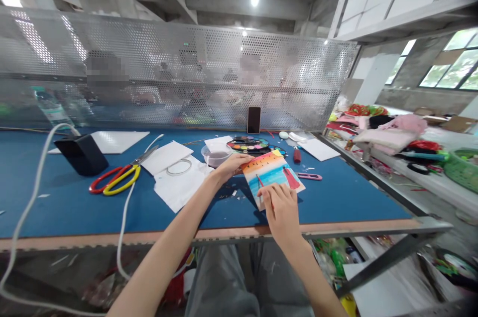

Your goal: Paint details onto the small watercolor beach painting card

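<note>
A small painted card [267,171] with an orange sky, blue water and a red shape is tilted above the blue table. My left hand [233,165] holds its upper left edge, fingers closed on it. Over the card's lower part is my right hand [279,200], its fingers curled round a thin red brush [260,181] whose tip points up and left over the blue area. Behind the card lies a round palette of several paint colours [248,144]. A clear plastic tub [216,154] stands just left of the palette.
Red and yellow scissors [121,177], a dark box [82,154], a white cable [37,182] and white sheets [179,187] lie to the left. On the right are a pink cutter [309,176] and a white board [319,149]. A phone [254,120] leans against the perforated screen [224,68].
</note>
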A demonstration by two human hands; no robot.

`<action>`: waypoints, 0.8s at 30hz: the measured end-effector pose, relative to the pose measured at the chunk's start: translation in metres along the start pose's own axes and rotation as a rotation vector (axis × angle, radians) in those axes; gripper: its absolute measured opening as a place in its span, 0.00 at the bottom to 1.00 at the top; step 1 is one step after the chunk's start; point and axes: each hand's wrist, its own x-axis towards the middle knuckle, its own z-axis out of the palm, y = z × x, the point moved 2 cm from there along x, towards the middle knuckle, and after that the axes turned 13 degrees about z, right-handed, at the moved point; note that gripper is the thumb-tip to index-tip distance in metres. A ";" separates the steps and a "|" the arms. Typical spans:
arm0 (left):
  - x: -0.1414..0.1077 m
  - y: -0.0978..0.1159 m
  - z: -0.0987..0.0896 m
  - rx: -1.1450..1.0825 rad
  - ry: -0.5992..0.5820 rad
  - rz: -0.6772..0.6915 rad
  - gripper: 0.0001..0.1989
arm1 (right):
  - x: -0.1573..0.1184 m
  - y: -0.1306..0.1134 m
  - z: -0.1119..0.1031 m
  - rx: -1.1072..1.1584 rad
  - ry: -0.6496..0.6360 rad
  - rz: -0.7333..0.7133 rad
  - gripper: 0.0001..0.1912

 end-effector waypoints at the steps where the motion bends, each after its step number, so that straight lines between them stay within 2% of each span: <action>1: 0.000 0.000 0.000 0.000 0.002 -0.004 0.15 | 0.000 -0.001 0.000 0.007 -0.015 -0.004 0.16; 5: 0.000 0.003 0.001 -0.014 0.006 -0.003 0.14 | -0.001 -0.002 0.002 0.016 -0.081 -0.027 0.17; 11: -0.002 0.007 0.003 -0.021 -0.006 0.008 0.14 | 0.002 0.005 -0.002 -0.009 0.019 0.037 0.15; 16: -0.003 0.009 0.004 -0.030 -0.004 0.009 0.15 | 0.000 -0.004 0.002 0.035 -0.071 -0.012 0.17; 22: -0.002 0.009 0.004 0.003 0.003 0.012 0.16 | 0.011 0.019 -0.009 -0.006 0.078 0.077 0.19; 24: -0.001 0.008 0.003 0.003 0.006 -0.004 0.16 | 0.012 0.020 -0.010 -0.006 0.084 0.077 0.19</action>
